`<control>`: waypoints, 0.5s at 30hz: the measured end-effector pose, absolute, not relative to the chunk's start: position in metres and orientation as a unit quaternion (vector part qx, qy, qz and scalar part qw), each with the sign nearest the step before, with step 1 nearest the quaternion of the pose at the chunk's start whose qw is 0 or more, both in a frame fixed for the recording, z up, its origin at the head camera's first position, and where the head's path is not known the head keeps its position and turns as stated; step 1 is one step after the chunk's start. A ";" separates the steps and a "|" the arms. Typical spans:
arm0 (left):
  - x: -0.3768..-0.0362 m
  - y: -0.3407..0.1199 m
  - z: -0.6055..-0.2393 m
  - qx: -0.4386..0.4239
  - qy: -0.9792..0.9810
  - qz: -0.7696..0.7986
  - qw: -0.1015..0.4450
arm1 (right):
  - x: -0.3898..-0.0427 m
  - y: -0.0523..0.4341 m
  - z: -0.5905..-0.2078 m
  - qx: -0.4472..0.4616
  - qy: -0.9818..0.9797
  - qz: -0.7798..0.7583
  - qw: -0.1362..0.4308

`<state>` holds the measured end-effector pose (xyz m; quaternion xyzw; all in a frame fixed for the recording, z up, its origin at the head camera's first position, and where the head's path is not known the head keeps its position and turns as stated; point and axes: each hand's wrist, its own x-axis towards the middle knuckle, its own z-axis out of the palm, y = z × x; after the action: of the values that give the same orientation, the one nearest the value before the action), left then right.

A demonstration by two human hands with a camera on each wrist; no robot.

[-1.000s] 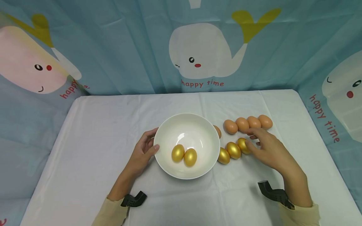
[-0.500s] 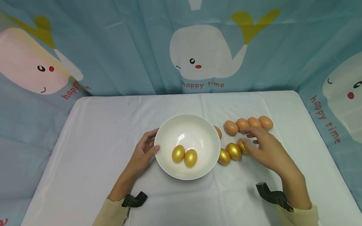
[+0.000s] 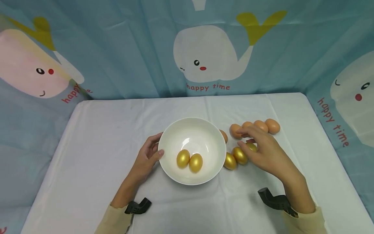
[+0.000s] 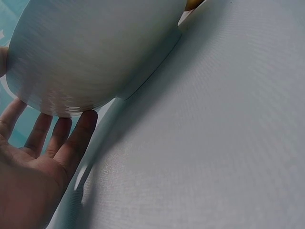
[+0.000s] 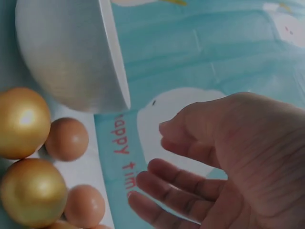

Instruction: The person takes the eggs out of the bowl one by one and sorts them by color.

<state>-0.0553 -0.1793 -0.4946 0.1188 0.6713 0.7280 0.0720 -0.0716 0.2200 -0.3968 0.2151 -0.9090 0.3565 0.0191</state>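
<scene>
Centre-right of head view: right hand (image 3: 263, 152) over gold eggs (image 3: 239, 155), fingers loose, gripping nothing; left hand (image 3: 147, 156) flat against bowl (image 3: 175, 130).

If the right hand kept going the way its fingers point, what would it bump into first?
Probably the middle gold egg, just ahead of the right hand; beyond it the white bowl. Depth is hard to judge.

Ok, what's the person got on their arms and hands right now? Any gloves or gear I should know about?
No gloves: the left hand and right hand are bare. Pale cream long sleeves reach down to both wrists. Just ahead of each cuff sits a small black angular camera mount, one per wrist, the right one the same shape. No cables, rings or markings are visible.
</scene>
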 end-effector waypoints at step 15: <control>-0.056 -0.180 -0.499 0.115 0.679 0.722 0.069 | -0.091 0.186 -0.378 0.283 -0.878 0.385 -0.025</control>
<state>-0.0560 -0.1797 -0.4989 0.1151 0.6787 0.7221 0.0686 -0.0907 0.1864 -0.3778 0.2825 -0.8783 0.3848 -0.0247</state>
